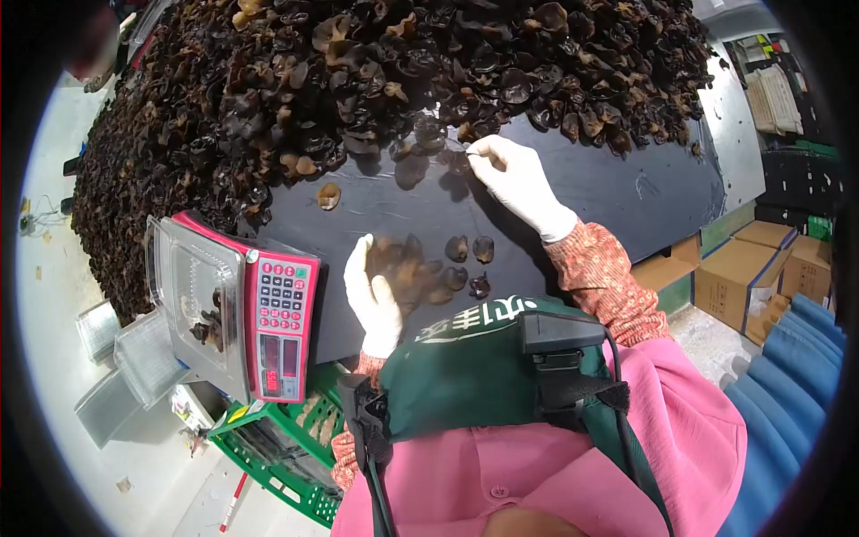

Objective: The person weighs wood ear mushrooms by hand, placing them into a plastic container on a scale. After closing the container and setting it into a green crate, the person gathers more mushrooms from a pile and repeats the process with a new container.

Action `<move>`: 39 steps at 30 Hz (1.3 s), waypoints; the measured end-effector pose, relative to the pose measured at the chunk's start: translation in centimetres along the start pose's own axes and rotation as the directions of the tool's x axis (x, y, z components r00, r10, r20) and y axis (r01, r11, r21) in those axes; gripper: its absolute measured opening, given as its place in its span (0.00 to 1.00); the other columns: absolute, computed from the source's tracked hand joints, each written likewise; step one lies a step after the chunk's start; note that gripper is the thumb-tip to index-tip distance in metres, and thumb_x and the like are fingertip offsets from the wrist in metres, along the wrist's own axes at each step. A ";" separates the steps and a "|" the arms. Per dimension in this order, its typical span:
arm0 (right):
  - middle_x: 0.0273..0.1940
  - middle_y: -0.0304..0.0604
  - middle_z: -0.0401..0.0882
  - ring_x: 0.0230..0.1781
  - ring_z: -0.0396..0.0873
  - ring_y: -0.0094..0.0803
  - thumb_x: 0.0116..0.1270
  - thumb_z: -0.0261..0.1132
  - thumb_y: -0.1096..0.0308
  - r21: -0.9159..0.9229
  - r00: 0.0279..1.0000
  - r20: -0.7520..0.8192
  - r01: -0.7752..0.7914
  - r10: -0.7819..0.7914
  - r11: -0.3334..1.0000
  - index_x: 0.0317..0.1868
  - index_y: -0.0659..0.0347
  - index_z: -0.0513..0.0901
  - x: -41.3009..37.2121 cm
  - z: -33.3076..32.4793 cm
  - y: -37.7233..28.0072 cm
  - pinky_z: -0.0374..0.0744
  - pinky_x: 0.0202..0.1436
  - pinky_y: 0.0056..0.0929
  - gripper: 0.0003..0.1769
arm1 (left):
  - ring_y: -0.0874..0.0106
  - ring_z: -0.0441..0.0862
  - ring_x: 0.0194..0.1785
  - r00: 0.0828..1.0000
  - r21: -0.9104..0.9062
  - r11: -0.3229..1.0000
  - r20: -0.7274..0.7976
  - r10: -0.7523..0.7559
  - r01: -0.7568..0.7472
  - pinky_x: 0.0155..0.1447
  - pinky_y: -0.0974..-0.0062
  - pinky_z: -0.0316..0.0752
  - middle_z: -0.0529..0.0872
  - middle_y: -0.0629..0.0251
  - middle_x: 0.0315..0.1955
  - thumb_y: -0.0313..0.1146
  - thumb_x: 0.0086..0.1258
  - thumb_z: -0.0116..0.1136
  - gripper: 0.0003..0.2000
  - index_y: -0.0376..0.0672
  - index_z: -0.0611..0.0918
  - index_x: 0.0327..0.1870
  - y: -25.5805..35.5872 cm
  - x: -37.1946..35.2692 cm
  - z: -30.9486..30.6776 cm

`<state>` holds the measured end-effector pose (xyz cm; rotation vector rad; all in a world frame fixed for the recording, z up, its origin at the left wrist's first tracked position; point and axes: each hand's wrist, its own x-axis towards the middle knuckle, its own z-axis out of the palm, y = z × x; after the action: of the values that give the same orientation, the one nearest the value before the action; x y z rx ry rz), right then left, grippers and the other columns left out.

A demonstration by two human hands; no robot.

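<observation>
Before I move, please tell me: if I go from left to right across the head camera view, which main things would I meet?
Pink scale, lone brown mushroom piece, left hand, right hand, cardboard boxes.

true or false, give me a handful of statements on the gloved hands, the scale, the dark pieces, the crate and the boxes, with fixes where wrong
1. Both the left hand and the right hand wear white gloves. True.
2. The scale stands to the right of the right hand. False: it stands to the left of the left hand.
3. A few dark pieces lie on the scale. True.
4. The plastic crate near the scale is bright yellow. False: it is green.
5. Cardboard boxes are at the person's right. True.
</observation>
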<state>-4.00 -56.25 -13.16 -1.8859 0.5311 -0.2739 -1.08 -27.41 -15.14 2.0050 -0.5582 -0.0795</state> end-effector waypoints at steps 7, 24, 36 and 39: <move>0.33 0.36 0.84 0.35 0.82 0.21 0.75 0.66 0.63 0.329 0.961 0.208 -0.246 0.184 0.912 0.44 0.63 0.84 -2.0 -1.1 -3.2 0.80 0.39 0.23 0.10 | 0.59 0.78 0.70 1.000 -0.048 0.999 -0.009 -0.024 0.024 0.76 0.62 0.70 0.79 0.48 0.69 0.56 0.87 0.42 0.34 0.31 0.71 0.76 -0.2 -0.2 0.3; 0.26 0.49 0.84 0.25 0.85 0.42 0.74 0.65 0.63 -0.419 0.949 -0.020 0.278 -0.315 0.864 0.44 0.57 0.86 2.5 1.6 -2.3 0.79 0.30 0.36 0.08 | 0.56 0.78 0.71 1.000 -0.023 0.999 0.005 -0.024 0.024 0.77 0.61 0.68 0.81 0.49 0.67 0.41 0.84 0.45 0.25 0.31 0.75 0.72 0.3 0.0 -0.2; 0.29 0.42 0.82 0.28 0.82 0.42 0.70 0.68 0.59 -0.576 0.859 0.283 0.508 -0.427 0.641 0.53 0.54 0.84 1.3 4.9 -1.0 0.77 0.37 0.39 0.15 | 0.50 0.77 0.68 1.000 0.046 0.999 -0.020 0.000 0.001 0.75 0.57 0.68 0.81 0.50 0.65 0.45 0.79 0.52 0.26 0.39 0.78 0.71 -0.2 -0.2 0.0; 0.30 0.41 0.84 0.30 0.83 0.42 0.70 0.66 0.61 -0.570 0.884 0.285 0.467 -0.371 0.676 0.47 0.53 0.84 1.3 5.1 -0.2 0.77 0.38 0.39 0.09 | 0.50 0.78 0.67 1.000 0.050 0.999 -0.022 -0.010 0.011 0.75 0.57 0.68 0.81 0.50 0.65 0.45 0.79 0.51 0.26 0.38 0.78 0.71 0.2 -0.4 0.2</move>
<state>-0.63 -52.58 -14.95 -2.6671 0.0549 -0.2745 -1.58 -27.49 -15.12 2.0551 -0.5405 -0.0512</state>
